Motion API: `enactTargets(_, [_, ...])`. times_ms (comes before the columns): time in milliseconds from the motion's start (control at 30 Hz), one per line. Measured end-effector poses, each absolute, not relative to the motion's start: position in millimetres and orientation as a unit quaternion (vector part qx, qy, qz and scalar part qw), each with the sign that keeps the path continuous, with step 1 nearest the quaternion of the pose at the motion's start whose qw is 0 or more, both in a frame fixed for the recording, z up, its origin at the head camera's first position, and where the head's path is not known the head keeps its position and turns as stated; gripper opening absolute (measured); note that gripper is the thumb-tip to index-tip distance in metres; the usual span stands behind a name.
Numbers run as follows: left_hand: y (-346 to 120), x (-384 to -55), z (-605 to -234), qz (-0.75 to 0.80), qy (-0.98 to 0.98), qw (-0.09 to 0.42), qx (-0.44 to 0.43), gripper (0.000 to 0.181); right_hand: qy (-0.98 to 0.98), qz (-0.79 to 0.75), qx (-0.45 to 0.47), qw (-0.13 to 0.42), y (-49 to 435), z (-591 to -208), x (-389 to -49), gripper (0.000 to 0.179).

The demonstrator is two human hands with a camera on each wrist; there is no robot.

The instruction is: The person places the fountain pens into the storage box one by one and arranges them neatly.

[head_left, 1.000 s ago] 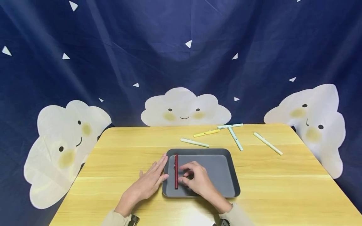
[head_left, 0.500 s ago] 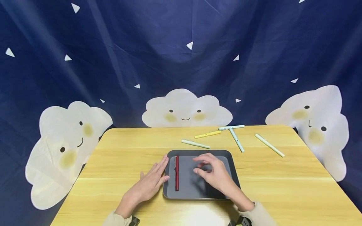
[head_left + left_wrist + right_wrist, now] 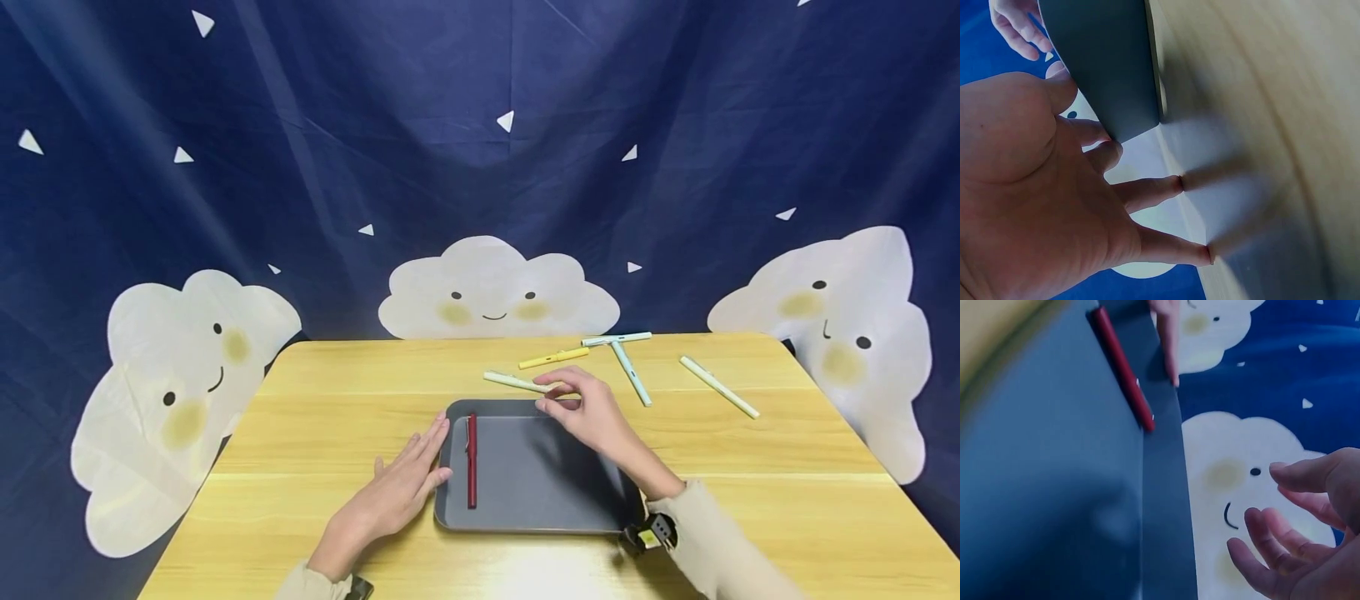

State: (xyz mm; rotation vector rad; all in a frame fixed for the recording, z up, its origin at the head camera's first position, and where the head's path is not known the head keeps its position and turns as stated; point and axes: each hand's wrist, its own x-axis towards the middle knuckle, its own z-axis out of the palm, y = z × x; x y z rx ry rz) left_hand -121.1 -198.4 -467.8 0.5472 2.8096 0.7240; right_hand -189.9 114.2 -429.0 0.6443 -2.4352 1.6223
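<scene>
A dark grey rectangular tray (image 3: pixel 536 492) lies on the table, and inside it along the left side rests a dark red pen with a clip (image 3: pixel 472 467). My left hand (image 3: pixel 393 497) lies along the tray's left edge with fingers extended; in the left wrist view, the thumb and some fingertips touch the tray's wall (image 3: pixel 1105 69). Over the tray's far edge, my right hand (image 3: pixel 592 414) reaches to the right end of a pale green pen (image 3: pixel 510 380). Its thumb and fingers are bent but apart, and the right wrist view shows nothing between them.
Beyond the tray lie a yellow pen (image 3: pixel 553 358) and two light blue pens, one crosswise (image 3: pixel 630 337) and one slanting toward me (image 3: pixel 632 375). Farther right is another pale green pen (image 3: pixel 718 386). A dark blue cloud-patterned curtain (image 3: pixel 435 125) hangs behind the table.
My right hand has left the red pen in the tray and moved right and away from me to the pale green pen. My left hand stays at the tray's edge.
</scene>
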Motion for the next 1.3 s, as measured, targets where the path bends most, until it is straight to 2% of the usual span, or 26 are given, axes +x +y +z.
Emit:
enactTargets(333, [-199.0,-121.0,-466.8,0.242,0.948,0.093,0.185,0.067,-0.835,0.511,0.202,0.028,117.9,-430.2,-230.7,0.027])
enactTargets(633, [-199.6,-120.4,-467.2,0.243,0.948,0.092,0.184,0.067,-0.856,0.466,0.224,-0.001,112.6,-447.7,-257.4,0.028])
enactTargets(900, [-200.5,-119.1,-467.1,0.245,0.948,0.089,0.182,0.067,-0.880,0.428,0.204,-0.042,105.1,-461.2,-270.3,0.029])
enactTargets(1300, [-198.2,-119.8,-466.5,0.248,0.947,0.094,0.182,0.067,-0.895,0.386,0.212,-0.072,98.8,-473.7,-280.3,0.024])
